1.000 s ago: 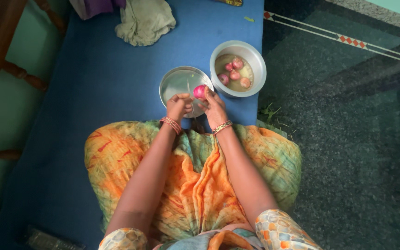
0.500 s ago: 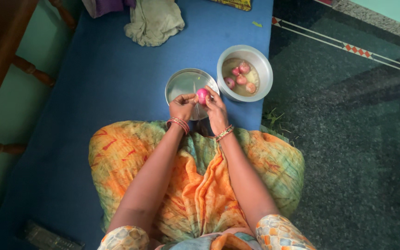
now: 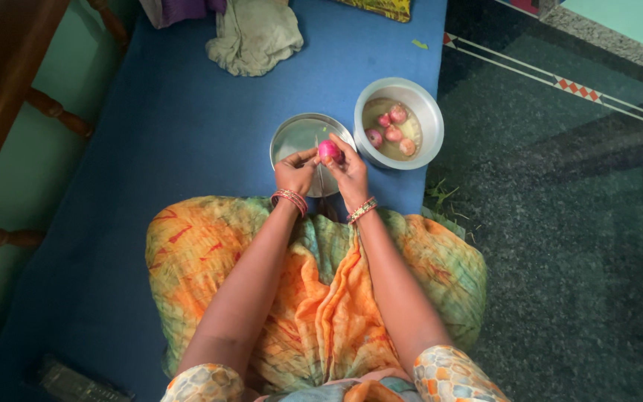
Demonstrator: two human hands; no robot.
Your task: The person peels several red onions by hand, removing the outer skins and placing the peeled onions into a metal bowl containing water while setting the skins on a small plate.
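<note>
left hand (image 3: 295,173): forearm runs up from the lap, wrist bangles on, palm down, fingers curled inward; thumb and fingertips pinch the left side of the onion.
right hand (image 3: 348,173): mirrors the left, forearm angled in from the right, fingers wrapped over the right and top side of the onion.
grip state: both hands closed on the same onion, fingers tight against its skin; no gap visible.
onion (image 3: 329,150): pink-red, roundish, held between both sets of fingertips just above the near half of the steel plate. Mostly its upper face shows.
onion axis: too round and too covered by fingers to tell where the long axis or root end points.
knife blade (image 3: 319,177): thin pale strip just below the grip, running toward the lap; what holds it cannot be told.
steel plate (image 3: 292,138): round, shallow, directly beneath the grip and slightly left of it, on the blue mat (image 3: 165,126).
steel bowl (image 3: 423,112): just right of the grip and a little farther out, touching or nearly touching the plate rim; holds water with several more pink onions.
cloth (image 3: 254,33): crumpled, pale, well beyond the grip, far edge of the mat.
lap: orange-green patterned fabric right behind the wrists.
</note>
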